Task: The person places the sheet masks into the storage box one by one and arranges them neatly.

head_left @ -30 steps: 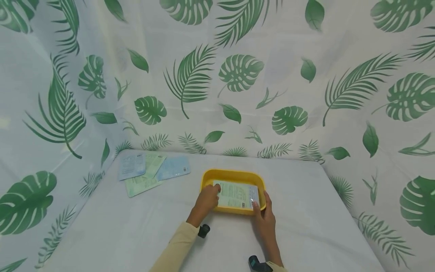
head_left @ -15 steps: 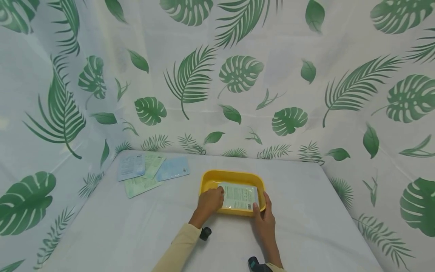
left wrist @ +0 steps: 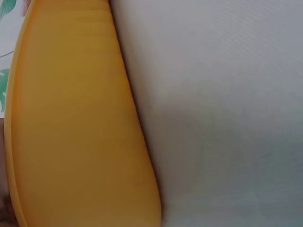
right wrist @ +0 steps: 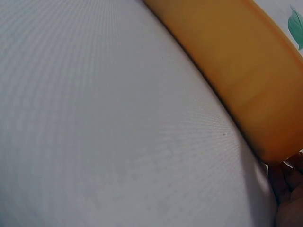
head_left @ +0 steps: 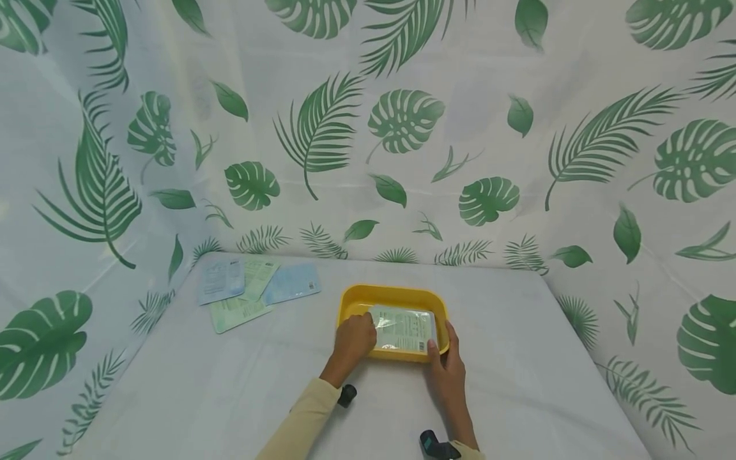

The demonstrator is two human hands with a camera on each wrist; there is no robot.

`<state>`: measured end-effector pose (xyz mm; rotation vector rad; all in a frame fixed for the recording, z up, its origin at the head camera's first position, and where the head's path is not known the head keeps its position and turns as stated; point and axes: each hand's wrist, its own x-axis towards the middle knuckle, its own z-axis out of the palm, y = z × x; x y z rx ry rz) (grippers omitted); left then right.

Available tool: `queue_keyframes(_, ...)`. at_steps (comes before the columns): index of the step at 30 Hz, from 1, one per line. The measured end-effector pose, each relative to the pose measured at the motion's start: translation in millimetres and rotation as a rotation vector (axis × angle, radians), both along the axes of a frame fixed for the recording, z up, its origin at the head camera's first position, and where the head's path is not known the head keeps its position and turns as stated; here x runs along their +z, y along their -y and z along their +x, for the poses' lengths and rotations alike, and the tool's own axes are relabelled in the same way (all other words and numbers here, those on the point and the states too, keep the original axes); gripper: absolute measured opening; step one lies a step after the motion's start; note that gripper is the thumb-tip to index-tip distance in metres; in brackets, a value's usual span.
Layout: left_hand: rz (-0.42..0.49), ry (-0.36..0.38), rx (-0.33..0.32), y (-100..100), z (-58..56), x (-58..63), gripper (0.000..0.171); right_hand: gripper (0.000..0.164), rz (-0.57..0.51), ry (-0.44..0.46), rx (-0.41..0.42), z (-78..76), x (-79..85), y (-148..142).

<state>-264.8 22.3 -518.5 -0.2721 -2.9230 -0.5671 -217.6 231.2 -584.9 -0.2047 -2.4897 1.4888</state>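
A yellow tray (head_left: 397, 295) stands on the white-covered table, with a flat pale green printed packet (head_left: 405, 329) lying inside it. At the packet's left end my left hand (head_left: 353, 342) reaches over the near rim, fingers curled at its edge; their tips are hidden. My right hand (head_left: 448, 367) grips the tray's near right corner, thumb over the rim beside the packet and fingers along the outside. The left wrist view is mostly filled by the tray's outer wall (left wrist: 75, 113). In the right wrist view, fingers (right wrist: 279, 182) touch the tray's lower corner.
Several flat packets lie overlapping at the table's back left, among them a pale blue packet (head_left: 292, 283) and a green packet (head_left: 238, 314). A leaf-printed curtain (head_left: 414, 191) closes off the back and both sides. The white tabletop (head_left: 506, 319) extends to the right of the tray.
The packet has slid slightly right and settled lower in the tray, the left hand moving right with it. The right hand has kept its hold on the tray's corner.
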Motion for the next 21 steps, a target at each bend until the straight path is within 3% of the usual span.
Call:
queue_keyframes(8,-0.082,-0.127,-0.037,0.6,2.2,-5.9,0.019,0.064,-0.013,-0.034,0.013,1.4,2.6,0.8)
queue_keyframes(15,-0.081,-0.081,-0.082,0.6,3.6,-3.2,0.022,0.065,-0.015,-0.031,0.010,1.9,2.3,-0.3)
queue_keyframes(21,-0.120,-0.119,-0.064,0.3,3.9,-5.2,0.022,0.066,-0.017,-0.017,0.011,1.5,0.5,-0.9)
